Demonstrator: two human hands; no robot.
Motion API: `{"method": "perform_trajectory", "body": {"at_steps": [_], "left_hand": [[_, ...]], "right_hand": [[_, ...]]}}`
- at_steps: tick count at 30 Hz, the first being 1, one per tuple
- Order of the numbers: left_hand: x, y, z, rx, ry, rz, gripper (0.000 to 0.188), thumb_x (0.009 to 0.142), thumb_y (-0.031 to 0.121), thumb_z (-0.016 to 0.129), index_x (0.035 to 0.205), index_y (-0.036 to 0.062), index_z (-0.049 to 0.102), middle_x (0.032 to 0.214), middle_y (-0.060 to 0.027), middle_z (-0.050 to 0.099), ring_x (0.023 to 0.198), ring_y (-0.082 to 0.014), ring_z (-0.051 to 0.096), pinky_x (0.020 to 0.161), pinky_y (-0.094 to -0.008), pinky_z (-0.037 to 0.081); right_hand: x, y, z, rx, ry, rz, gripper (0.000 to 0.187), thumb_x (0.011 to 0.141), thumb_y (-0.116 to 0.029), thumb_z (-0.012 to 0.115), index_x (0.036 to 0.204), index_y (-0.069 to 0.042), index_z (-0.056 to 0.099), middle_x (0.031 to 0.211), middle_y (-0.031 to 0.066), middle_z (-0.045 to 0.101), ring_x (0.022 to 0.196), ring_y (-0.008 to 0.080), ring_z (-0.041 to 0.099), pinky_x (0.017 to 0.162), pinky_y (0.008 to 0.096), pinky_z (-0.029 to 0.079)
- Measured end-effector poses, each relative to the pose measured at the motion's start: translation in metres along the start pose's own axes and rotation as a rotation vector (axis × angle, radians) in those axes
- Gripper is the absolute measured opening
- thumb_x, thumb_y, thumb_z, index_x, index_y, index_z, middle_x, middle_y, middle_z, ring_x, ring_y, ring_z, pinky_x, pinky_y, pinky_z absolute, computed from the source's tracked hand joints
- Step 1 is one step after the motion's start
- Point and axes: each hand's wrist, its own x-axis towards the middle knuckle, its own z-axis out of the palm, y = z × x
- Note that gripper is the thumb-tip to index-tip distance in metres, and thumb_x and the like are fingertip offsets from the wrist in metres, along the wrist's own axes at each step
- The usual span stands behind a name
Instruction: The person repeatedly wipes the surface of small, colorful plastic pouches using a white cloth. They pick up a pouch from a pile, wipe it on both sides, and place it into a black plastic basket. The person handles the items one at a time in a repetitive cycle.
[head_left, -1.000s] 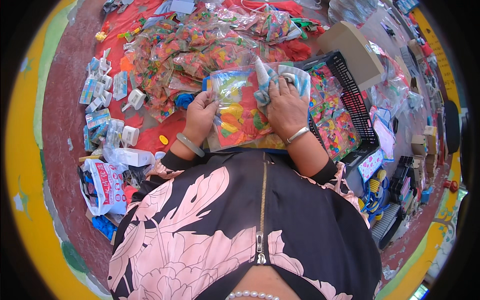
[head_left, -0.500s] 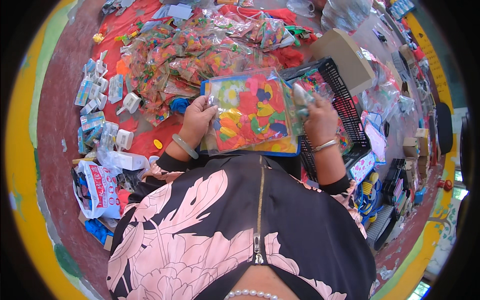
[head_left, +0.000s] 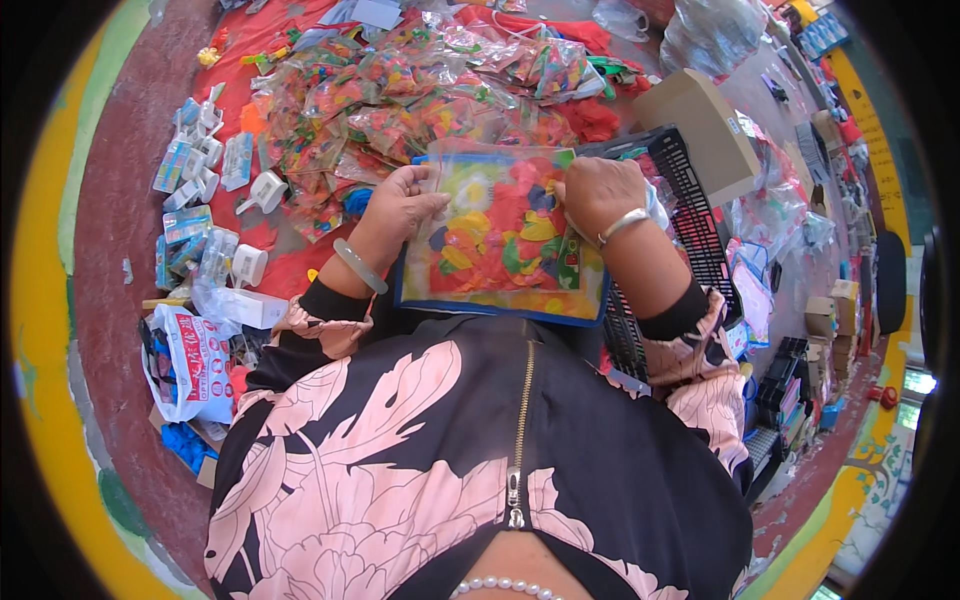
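Note:
A clear flat plastic bag (head_left: 475, 270) full of balloon-like shapes in red, yellow, green, orange and blue lies over a blue-edged tray or board (head_left: 420, 303) at my lap. My left hand (head_left: 402, 203) pinches the bag's upper left edge between thumb and fingers. At the upper right edge, my right hand (head_left: 603, 193) is closed with its back toward me; its fingertips look clamped on the bag's edge but are partly hidden. A narrow green strip (head_left: 569, 265) runs down the bag's right side, below that hand.
Beyond the tray spreads a heap of similar filled bags (head_left: 370, 110) on red cloth. A black plastic crate (head_left: 690, 200) and an open cardboard box (head_left: 697, 135) stand at right. White handled gadgets (head_left: 262, 192) and a white carrier bag (head_left: 190, 365) lie at left.
My right hand has moved inward and left from the crate side onto the bag's upper right edge. My left hand keeps hold of the bag. The green strip now shows on its right side.

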Motion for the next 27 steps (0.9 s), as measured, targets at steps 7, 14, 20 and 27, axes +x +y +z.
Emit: {"method": "perform_trajectory", "body": {"at_steps": [7,14,20,27], "left_hand": [[-0.009,0.012,-0.01,-0.031,-0.066,0.035,0.013,0.083,0.003,0.063,0.084,0.0041,0.05,0.078,-0.0074,0.061,0.072,-0.0137,0.06,0.066,-0.0242,0.047],[-0.024,0.085,0.009,0.27,-0.12,0.29,0.015,0.085,0.001,0.06,0.079,0.0053,0.046,0.088,-0.0095,0.063,0.078,-0.0107,0.061,0.061,-0.0211,0.049],[-0.018,0.081,0.013,0.692,-0.17,1.057,0.025,0.077,-0.005,0.064,0.077,0.0057,0.041,0.093,-0.011,0.064,0.092,-0.0241,0.063,0.08,-0.0365,0.051],[-0.016,-0.005,-0.01,1.112,-0.472,0.994,0.021,0.062,-0.012,0.057,0.078,0.0004,0.061,0.087,-0.0116,0.064,0.098,-0.0317,0.06,0.084,-0.0384,0.049]], "right_hand": [[-0.001,0.062,0.009,0.337,0.073,-0.061,0.018,0.078,-0.016,0.06,0.085,-0.001,0.066,0.079,0.0178,0.064,0.074,0.0302,0.063,0.069,0.0366,0.05],[-0.05,0.113,-0.028,1.256,0.272,-0.187,0.027,0.079,0.003,0.057,0.104,-0.001,0.067,0.097,0.0121,0.067,0.084,0.0185,0.063,0.076,0.0277,0.049],[-0.088,0.103,-0.033,0.614,0.77,-0.408,0.028,0.072,-0.003,0.064,0.099,-0.007,0.07,0.107,0.0105,0.066,0.087,0.0182,0.065,0.073,0.0305,0.05],[-0.121,0.056,0.067,-0.007,0.345,-0.557,0.027,0.068,-0.01,0.062,0.094,-0.011,0.062,0.098,0.0034,0.064,0.074,0.0171,0.063,0.066,0.0318,0.047]]}}
